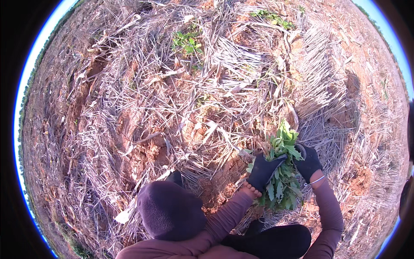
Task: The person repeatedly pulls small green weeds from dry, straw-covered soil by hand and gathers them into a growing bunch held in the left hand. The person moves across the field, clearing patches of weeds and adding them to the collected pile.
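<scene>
My left hand (pixel 263 171), in a dark glove, is closed around a bunch of leafy green plants (pixel 281 191). Lobed leaves hang below the fist, and paler green tops (pixel 285 134) stick out above it. On the right side of the bunch is my right hand (pixel 308 163), also dark-gloved, its fingers curled close to the leaves. A curved grey edge (pixel 301 151) shows at those fingers; whether it is a tool or part of the glove is unclear. Leaves partly hide the fingertips. A thin metal bangle (pixel 315 181) circles the right wrist.
Dry straw and stubble (pixel 239 61) cover reddish soil (pixel 226 168). Low green plants (pixel 187 43) grow farther ahead, with more weeds (pixel 273 19) at upper right. A rounded dark cloth form (pixel 171 210), probably a bent knee, and a black trouser leg (pixel 275 241) lie close below my hands.
</scene>
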A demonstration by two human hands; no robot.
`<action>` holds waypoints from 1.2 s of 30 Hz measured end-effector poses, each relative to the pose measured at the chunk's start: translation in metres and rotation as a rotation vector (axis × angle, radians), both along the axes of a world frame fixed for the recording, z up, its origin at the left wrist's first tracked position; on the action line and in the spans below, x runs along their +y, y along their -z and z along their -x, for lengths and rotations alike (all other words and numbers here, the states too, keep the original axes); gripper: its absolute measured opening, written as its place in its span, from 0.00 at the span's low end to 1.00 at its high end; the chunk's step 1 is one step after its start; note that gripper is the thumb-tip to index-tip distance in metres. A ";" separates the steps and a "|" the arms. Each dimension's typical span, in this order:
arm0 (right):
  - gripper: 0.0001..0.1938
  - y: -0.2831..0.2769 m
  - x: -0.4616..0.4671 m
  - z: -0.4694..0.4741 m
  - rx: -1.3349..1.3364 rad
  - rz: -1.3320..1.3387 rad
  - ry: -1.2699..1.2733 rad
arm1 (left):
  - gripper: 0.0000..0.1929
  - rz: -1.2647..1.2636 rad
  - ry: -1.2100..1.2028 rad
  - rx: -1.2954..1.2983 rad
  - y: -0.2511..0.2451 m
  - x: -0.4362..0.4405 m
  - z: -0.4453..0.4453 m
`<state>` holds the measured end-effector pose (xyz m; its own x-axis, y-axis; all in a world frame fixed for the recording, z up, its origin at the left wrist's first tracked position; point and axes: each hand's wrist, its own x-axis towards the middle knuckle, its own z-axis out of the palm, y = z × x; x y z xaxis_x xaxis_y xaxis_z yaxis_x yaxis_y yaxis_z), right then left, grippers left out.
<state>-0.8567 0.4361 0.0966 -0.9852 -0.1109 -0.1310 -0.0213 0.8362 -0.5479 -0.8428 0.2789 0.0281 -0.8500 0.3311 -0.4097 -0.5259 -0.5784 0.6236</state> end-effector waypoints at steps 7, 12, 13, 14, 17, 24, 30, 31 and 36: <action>0.15 -0.041 -0.041 0.010 0.008 0.004 0.147 | 0.19 -0.200 0.093 0.112 -0.020 -0.029 0.033; 0.14 -0.080 -0.085 0.022 -0.061 0.027 0.244 | 0.17 -0.268 0.210 0.193 -0.025 -0.055 0.053; 0.15 -0.088 -0.095 0.025 -0.110 0.082 0.244 | 0.17 -0.250 0.172 0.223 -0.028 -0.058 0.054; 0.16 -0.092 -0.105 0.030 -0.167 0.060 0.399 | 0.17 -0.218 0.155 0.238 -0.033 -0.061 0.056; 0.17 -0.123 -0.130 0.044 0.002 -0.270 0.084 | 0.20 -0.118 0.107 0.256 -0.048 -0.074 0.055; 0.14 -0.166 -0.199 0.090 -0.058 -0.266 0.375 | 0.29 0.123 -0.001 0.339 -0.069 -0.114 0.061; 0.09 -0.165 -0.213 0.141 0.013 -0.253 0.340 | 0.28 -0.900 -0.458 -0.199 -0.043 -0.149 0.072; 0.08 -0.162 -0.211 0.147 -0.008 -0.265 0.328 | 0.27 -1.297 -0.614 -0.325 -0.032 -0.155 0.076; 0.11 -0.131 -0.194 0.174 0.100 -0.610 -0.067 | 0.55 -0.508 -0.691 -0.368 0.025 -0.176 0.105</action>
<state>-1.0306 0.2424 0.2275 -0.9895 -0.1072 -0.0974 -0.1111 0.9932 0.0358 -0.9480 0.1026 0.0027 -0.7706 0.0135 -0.6372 -0.0777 -0.9943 0.0730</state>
